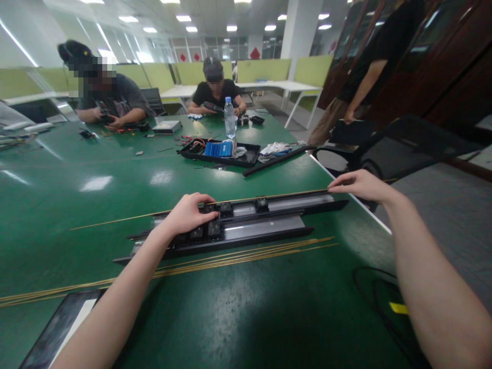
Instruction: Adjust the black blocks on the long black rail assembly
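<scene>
A thin brass-coloured rod (115, 221) runs along the far edge of the rear black channel rail (319, 200). My right hand (361, 185) pinches the rod near the rail's right end. My left hand (190, 211) is curled over the rail, thumb and fingers around a small black block that they partly hide. Another black block (262, 204) sits farther right in the same channel. In front lies a second black rail (265, 228) with several blocks at its left part. Several loose brass rods (246, 256) lie nearest me.
Beyond the rails are a black tray (249, 156) with blue pieces, a water bottle (229, 119), gloves (274, 150) and a black strip (274, 160). A black cable (378, 292) lies right. Two people work across the green table (246, 318); another person stands right, near a chair (415, 141).
</scene>
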Available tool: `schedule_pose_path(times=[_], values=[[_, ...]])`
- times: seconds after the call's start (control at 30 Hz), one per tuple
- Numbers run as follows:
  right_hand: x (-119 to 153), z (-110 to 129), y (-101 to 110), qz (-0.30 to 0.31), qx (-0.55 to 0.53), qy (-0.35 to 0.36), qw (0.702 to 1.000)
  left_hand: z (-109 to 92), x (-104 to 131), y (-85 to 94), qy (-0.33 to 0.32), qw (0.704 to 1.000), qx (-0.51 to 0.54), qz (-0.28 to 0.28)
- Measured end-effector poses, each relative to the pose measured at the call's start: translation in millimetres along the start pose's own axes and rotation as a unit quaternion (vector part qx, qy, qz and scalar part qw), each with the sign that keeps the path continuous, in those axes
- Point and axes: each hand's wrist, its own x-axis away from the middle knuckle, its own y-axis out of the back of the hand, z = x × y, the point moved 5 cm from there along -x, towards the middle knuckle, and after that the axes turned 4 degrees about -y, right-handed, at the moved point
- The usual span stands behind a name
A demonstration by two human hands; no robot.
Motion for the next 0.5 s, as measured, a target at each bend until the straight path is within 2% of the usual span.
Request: schedule_pose_path(times=[0.33,0.5], values=[[1,-9,6,-0.001,-0.001,-0.02,1.0,0,1,0.3,-0.002,1.0,-0.004,0.0],[2,9,9,-0.065,0.05,0.013,0.997,-1,0,0.8,0.001,1.0,-0.004,0.001]])
